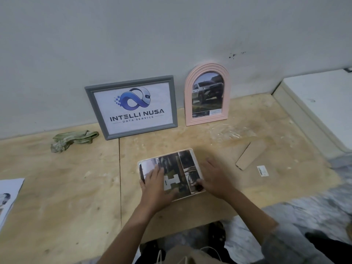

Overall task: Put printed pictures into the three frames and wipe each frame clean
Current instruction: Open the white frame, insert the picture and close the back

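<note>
Hands: both hands are being laid on a white frame (pixel 194 159) lying flat on the plywood worktop (pixel 76 187).
Left hand (pixel 155 184): fingers are being spread flat across the frame's left half, with nothing being grasped.
Right hand (pixel 214 179): the palm is being rested at the frame's right edge, while the thumb is being pressed onto the lower right corner; whether anything is being pinched cannot be told.
Printed picture (pixel 175 168): a dark collage print is being shown inside the white frame, and a pale H-shaped patch (pixel 171 181) is being seen between the two hands.
Grey frame (pixel 131 107): a logo print is being displayed in it as it is being leaned upright against the wall (pixel 171 35).
Pink arched frame (pixel 207 94): a vehicle photo is being displayed, just beside the grey frame.
Green cloth (pixel 73 140): crumpled, it is being left lying left of the grey frame.
Cardboard piece (pixel 250 154): it is lying right of the white frame, near a small label (pixel 262 170).
Paper sheet (pixel 7 197): it is lying at the left edge.
</note>
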Demonstrator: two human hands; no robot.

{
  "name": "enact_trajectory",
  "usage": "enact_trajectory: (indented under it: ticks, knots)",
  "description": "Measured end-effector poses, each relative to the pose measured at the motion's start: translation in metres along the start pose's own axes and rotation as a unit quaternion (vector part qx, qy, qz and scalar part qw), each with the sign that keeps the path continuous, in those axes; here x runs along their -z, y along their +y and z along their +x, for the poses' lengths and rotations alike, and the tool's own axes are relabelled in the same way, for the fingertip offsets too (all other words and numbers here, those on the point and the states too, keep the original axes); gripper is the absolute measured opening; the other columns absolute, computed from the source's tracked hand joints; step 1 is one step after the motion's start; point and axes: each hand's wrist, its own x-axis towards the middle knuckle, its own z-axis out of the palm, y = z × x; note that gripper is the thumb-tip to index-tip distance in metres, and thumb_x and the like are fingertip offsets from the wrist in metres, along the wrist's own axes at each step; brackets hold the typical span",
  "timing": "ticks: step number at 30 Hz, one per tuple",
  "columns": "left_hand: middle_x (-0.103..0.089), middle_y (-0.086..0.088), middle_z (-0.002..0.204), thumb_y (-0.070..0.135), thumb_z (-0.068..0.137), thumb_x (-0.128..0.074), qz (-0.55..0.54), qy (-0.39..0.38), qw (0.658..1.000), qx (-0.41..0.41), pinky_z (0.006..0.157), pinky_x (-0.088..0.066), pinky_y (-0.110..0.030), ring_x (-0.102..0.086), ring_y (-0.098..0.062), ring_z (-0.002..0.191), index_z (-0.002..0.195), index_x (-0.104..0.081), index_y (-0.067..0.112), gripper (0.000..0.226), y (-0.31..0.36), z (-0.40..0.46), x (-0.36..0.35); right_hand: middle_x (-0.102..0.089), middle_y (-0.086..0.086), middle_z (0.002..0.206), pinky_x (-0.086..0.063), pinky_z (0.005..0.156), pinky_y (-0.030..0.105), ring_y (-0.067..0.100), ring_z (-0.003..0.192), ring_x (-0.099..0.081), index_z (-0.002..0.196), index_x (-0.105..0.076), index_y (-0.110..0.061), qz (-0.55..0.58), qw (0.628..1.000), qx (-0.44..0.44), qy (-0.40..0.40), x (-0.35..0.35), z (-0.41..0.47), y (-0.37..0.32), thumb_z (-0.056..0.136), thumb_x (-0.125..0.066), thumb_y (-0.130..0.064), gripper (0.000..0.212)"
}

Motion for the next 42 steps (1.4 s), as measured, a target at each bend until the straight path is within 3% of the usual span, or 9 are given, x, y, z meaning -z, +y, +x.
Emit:
enact_trajectory:
  ticks: [2, 4, 6, 11, 15, 23, 28, 34, 42]
  knots:
    - [-0.028, -0.006, 0.155, 0.050, 0.085, -0.060, -0.041, 0.029, 0.999, -0.003, 0.116, -0.022, -0.046, -0.023, -0.027, 0.143, 0.145, -0.032, 0.018, 0.073, 0.036, -0.001, -0.016, -0.049, 0.023, 0.136, -0.036, 0.107, 0.048, 0.041, 0.127, -0.044, 0.132, -0.049, -0.002, -0.008, 0.999, -0.037, -0.013, 0.012, -0.008, 0.029, 0.083, -0.061, -0.028, 0.057]
    - [-0.053, -0.009, 0.130, 0.041, 0.087, -0.061, -0.093, 0.052, 0.994, -0.019, 0.101, -0.039, -0.040, -0.045, -0.030, 0.126, 0.129, -0.051, 0.012, 0.052, 0.066, 0.004, -0.029, -0.045, 0.020, 0.141, -0.037, 0.106, 0.052, 0.039, 0.132, -0.039, 0.135, -0.047, -0.004, -0.003, 0.997, -0.074, -0.014, 0.020, -0.012, 0.059, 0.087, -0.041, -0.038, 0.059]
    - [-0.060, -0.011, 0.111, 0.034, 0.087, -0.062, -0.136, 0.053, 0.989, -0.012, 0.088, -0.045, -0.038, -0.055, -0.030, 0.109, 0.115, -0.058, 0.007, 0.039, 0.100, 0.012, -0.041, -0.040, 0.018, 0.144, -0.031, 0.110, 0.045, 0.034, 0.135, -0.034, 0.136, -0.046, -0.006, 0.028, 0.988, -0.152, -0.007, 0.036, -0.018, 0.090, 0.088, -0.050, -0.033, 0.055]
    - [-0.054, -0.009, 0.123, 0.036, 0.088, -0.060, -0.189, 0.014, 0.980, 0.067, 0.090, -0.042, -0.031, -0.052, -0.026, 0.116, 0.128, -0.051, 0.007, 0.050, 0.150, 0.032, -0.073, -0.034, 0.022, 0.144, -0.032, 0.107, 0.047, 0.037, 0.133, -0.032, 0.137, -0.041, -0.004, 0.045, 0.975, -0.218, 0.017, 0.070, -0.031, 0.139, 0.085, -0.064, -0.023, 0.060]
    - [-0.050, -0.005, 0.106, 0.038, 0.087, -0.060, -0.183, 0.022, 0.979, 0.090, 0.076, -0.037, -0.026, -0.048, -0.019, 0.093, 0.113, -0.051, 0.006, 0.042, 0.182, 0.040, -0.091, -0.046, 0.028, 0.126, -0.034, 0.099, 0.046, 0.041, 0.120, -0.041, 0.124, -0.049, 0.002, 0.004, 0.968, -0.250, 0.023, 0.078, -0.036, 0.177, 0.080, -0.055, -0.034, 0.057]
    - [-0.060, -0.005, 0.093, 0.036, 0.079, -0.066, -0.216, 0.045, 0.967, 0.128, 0.073, -0.043, -0.028, -0.057, -0.022, 0.087, 0.098, -0.055, 0.011, 0.033, 0.208, 0.050, -0.106, -0.051, 0.031, 0.102, -0.040, 0.080, 0.043, 0.043, 0.094, -0.049, 0.105, -0.053, 0.010, 0.080, 0.955, -0.281, 0.051, 0.069, -0.037, 0.183, 0.071, -0.058, -0.027, 0.050]
    - [-0.057, 0.000, 0.093, 0.029, 0.082, -0.069, -0.329, 0.067, 0.909, 0.246, 0.083, -0.041, -0.027, -0.055, -0.019, 0.090, 0.099, -0.053, 0.014, 0.028, 0.207, 0.061, -0.104, -0.048, 0.027, 0.118, -0.036, 0.091, 0.039, 0.041, 0.110, -0.045, 0.125, -0.049, 0.004, 0.118, 0.943, -0.307, 0.055, 0.079, -0.027, 0.182, 0.080, -0.066, -0.028, 0.057]
    - [-0.053, -0.010, 0.094, 0.036, 0.078, -0.067, -0.327, 0.029, 0.907, 0.263, 0.061, -0.037, -0.025, -0.047, -0.017, 0.067, 0.070, -0.047, 0.017, 0.030, 0.205, 0.063, -0.108, -0.042, 0.024, 0.128, -0.035, 0.098, 0.036, 0.038, 0.118, -0.042, 0.126, -0.047, 0.003, 0.157, 0.913, -0.373, 0.059, 0.092, -0.017, 0.183, 0.081, -0.068, -0.035, 0.062]
    - [-0.057, -0.018, 0.104, 0.046, 0.054, -0.055, -0.297, 0.101, 0.910, 0.271, 0.069, -0.044, -0.029, -0.055, -0.028, 0.085, 0.074, -0.050, 0.013, 0.039, 0.178, 0.039, -0.071, -0.032, 0.018, 0.129, -0.038, 0.085, 0.030, 0.033, 0.112, -0.044, 0.125, -0.047, -0.003, 0.202, 0.925, -0.320, 0.012, 0.088, -0.013, 0.136, 0.083, -0.065, -0.033, 0.054]
